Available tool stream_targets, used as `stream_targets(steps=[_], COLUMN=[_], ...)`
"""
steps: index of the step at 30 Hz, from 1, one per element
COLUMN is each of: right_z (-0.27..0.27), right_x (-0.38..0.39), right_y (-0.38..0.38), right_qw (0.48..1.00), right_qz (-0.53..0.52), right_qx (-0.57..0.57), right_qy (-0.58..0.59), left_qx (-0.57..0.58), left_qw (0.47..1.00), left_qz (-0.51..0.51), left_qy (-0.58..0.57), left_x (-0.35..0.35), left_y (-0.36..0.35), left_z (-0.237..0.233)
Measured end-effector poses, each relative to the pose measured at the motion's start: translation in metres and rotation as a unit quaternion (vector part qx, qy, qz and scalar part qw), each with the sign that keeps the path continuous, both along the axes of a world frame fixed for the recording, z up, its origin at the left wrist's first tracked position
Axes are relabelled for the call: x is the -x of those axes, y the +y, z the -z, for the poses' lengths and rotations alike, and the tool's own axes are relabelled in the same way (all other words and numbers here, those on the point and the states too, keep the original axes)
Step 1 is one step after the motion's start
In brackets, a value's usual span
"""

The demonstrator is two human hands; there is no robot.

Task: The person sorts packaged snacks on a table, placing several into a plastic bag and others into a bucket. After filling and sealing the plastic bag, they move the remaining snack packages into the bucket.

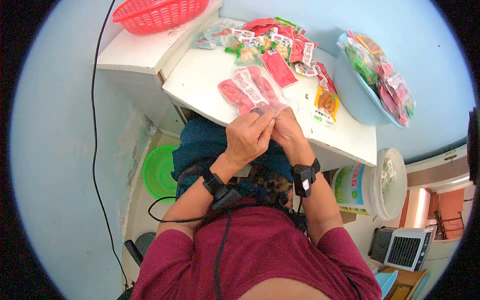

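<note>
Both hands meet over the front edge of the white table (195, 92). Between them is a clear plastic bag (275, 95) with red-and-white packets (245, 90) in or under it. My left hand (247, 137) has its fingers pinched on the bag's near end. My right hand (289, 129) is closed on the same end, its fingertips partly hidden. Just beyond lies a red packet (278, 68), and behind it a pile of small red and green food packets (267, 42). A yellow-edged packet (326, 104) rests to the right of my hands.
A light blue basin (352, 82) full of packets stands at the right. A red basket (160, 15) sits on a raised white surface at the upper left. Below are a green basket (159, 172) and a white bucket (370, 185). A black cable (94, 100) hangs at left.
</note>
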State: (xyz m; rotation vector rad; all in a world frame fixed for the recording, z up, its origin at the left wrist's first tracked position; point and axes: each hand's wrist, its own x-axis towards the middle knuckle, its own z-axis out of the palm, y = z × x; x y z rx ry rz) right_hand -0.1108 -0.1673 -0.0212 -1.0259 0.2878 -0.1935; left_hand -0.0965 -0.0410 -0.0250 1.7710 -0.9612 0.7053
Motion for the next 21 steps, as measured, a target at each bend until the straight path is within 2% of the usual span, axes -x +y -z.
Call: stream_targets(steps=[1, 4, 11, 16, 19, 21], right_z=[-0.001, -0.001, 0.007, 0.014, 0.002, 0.009], right_x=[-0.003, -0.009, -0.010, -0.007, 0.002, 0.008], right_y=[0.005, 0.010, 0.017, 0.008, 0.013, 0.001], right_qw=[0.999, 0.998, 0.995, 0.999, 1.000, 0.999], right_qz=[0.024, 0.044, 0.074, 0.018, 0.014, -0.012], right_qx=[-0.019, 0.045, 0.050, 0.040, -0.007, 0.036], right_qy=[-0.015, -0.003, -0.036, -0.023, -0.006, 0.022], left_qx=[0.000, 0.005, 0.006, 0.007, 0.019, 0.044], left_qw=[1.000, 1.000, 1.000, 1.000, 1.000, 0.999], left_qz=[-0.001, -0.001, -0.003, -0.003, 0.007, 0.004], left_qy=[0.004, -0.002, -0.003, -0.001, -0.010, -0.027], left_x=[-0.001, -0.002, -0.003, -0.003, -0.005, -0.010], left_y=[0.000, 0.001, 0.002, -0.001, 0.001, -0.002], left_z=[0.001, 0.000, -0.001, -0.001, -0.003, 0.002])
